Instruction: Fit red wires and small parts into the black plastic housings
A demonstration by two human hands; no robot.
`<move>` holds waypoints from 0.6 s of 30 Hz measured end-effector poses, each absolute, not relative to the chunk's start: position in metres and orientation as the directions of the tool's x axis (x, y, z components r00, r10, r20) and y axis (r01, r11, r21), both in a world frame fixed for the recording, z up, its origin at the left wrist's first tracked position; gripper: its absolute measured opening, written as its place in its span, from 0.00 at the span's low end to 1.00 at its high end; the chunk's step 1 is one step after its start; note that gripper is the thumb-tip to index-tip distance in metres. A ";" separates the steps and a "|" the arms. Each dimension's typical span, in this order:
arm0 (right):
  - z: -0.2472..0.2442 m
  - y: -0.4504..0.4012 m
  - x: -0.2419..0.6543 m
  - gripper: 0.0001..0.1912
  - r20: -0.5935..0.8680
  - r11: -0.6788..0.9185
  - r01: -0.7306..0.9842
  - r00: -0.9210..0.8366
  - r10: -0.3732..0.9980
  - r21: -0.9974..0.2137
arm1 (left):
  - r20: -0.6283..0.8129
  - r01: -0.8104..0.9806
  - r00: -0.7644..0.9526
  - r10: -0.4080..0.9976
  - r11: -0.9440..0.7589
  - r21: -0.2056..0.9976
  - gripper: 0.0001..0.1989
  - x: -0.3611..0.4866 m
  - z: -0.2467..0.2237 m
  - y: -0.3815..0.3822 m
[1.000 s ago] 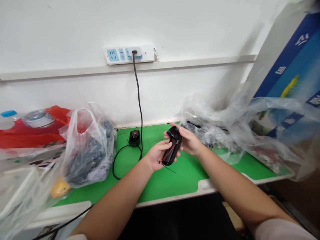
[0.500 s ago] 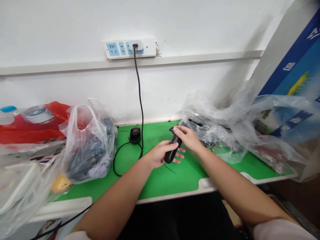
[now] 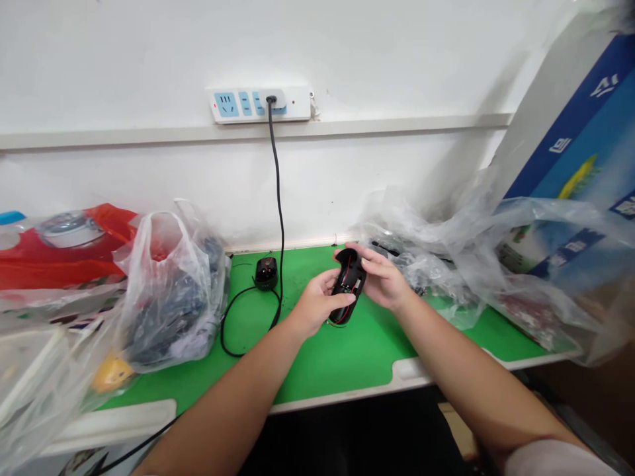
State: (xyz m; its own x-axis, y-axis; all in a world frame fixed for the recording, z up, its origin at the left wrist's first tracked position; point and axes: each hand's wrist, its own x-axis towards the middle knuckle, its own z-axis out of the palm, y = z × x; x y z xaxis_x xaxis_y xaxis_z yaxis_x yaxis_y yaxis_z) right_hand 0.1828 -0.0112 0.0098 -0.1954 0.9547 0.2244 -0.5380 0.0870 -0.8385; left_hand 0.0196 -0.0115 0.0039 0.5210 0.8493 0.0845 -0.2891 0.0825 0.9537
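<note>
- The black plastic housing, a curved, open shell with thin red wires inside, sits at the centre of the frame, held between both hands above the green desk mat.
- The left hand grasps the housing's lower part, with its fingers curled across the front.
- The right hand grasps the upper end from the right, with its fingers wrapped around the edge.
- The fingers cover part of the shell, so the wires' exact path is hard to make out.
- The green-topped desk runs across the lower middle of the frame.
- Left of the hands, a small round black device sits on the mat beside a looped black cable.
- A black power cord runs up the white wall to a white power strip with blue socket panels, at top centre.
- At the left, a clear plastic bag stuffed with dark items stands beside a red plastic bag.
- Right of the hands lies crumpled clear plastic sheeting, and a blue-and-white printed cardboard box leans at upper right.
</note>
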 end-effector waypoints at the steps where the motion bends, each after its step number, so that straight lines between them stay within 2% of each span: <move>1: 0.008 -0.010 0.182 0.22 0.221 0.090 -0.537 -0.185 0.957 -0.839 | 0.103 -0.283 0.499 0.860 0.050 0.958 0.27 0.020 0.003 -0.011; 4: 0.003 -0.007 0.178 0.20 0.209 0.106 -0.531 -0.138 0.968 -0.841 | 0.150 -0.251 0.406 0.901 -0.047 0.967 0.30 0.020 0.000 -0.008; 7: -0.001 -0.006 0.175 0.20 0.202 0.111 -0.529 -0.118 0.972 -0.841 | 0.144 -0.260 0.373 0.916 -0.046 0.965 0.29 0.020 0.000 -0.008; 11: -0.002 -0.006 0.175 0.22 0.188 0.105 -0.513 -0.111 0.976 -0.852 | 0.065 -0.329 0.422 0.904 0.086 0.940 0.22 0.018 0.006 -0.010; 14: -0.002 -0.006 0.174 0.22 0.206 0.125 -0.504 -0.109 0.972 -0.854 | -0.013 -0.388 0.493 0.870 0.233 0.892 0.22 0.015 0.011 -0.010; 18: -0.002 -0.005 0.171 0.19 0.253 0.181 -0.429 -0.117 0.960 -0.885 | -0.091 -0.372 0.533 0.841 0.330 0.867 0.17 0.012 0.013 -0.009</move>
